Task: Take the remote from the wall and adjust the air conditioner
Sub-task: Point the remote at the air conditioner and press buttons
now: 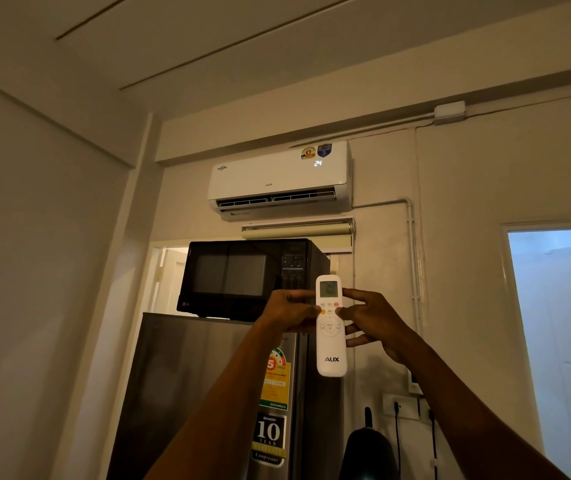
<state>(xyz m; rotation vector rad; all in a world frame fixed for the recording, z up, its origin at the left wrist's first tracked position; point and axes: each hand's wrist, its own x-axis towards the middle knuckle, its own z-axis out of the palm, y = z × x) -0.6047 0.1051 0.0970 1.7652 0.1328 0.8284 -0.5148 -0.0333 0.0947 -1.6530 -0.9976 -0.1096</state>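
A white AUX remote (pixel 331 344) stands upright in front of me, its small screen lit at the top. My left hand (pixel 286 311) grips its left edge, thumb on the orange button. My right hand (pixel 372 320) holds the right edge, thumb beside the red button. High on the wall hangs the white air conditioner (pixel 279 180), its flap open and its display reading 24.
A black microwave (pixel 246 277) sits on top of a steel fridge (pixel 208 393) right behind the remote. A rolled blind (pixel 298 230) hangs under the air conditioner. Wall sockets with plugged cables (pixel 402 407) are at lower right, above a dark rounded object (pixel 369 452). A bright doorway (pixel 561 323) is at right.
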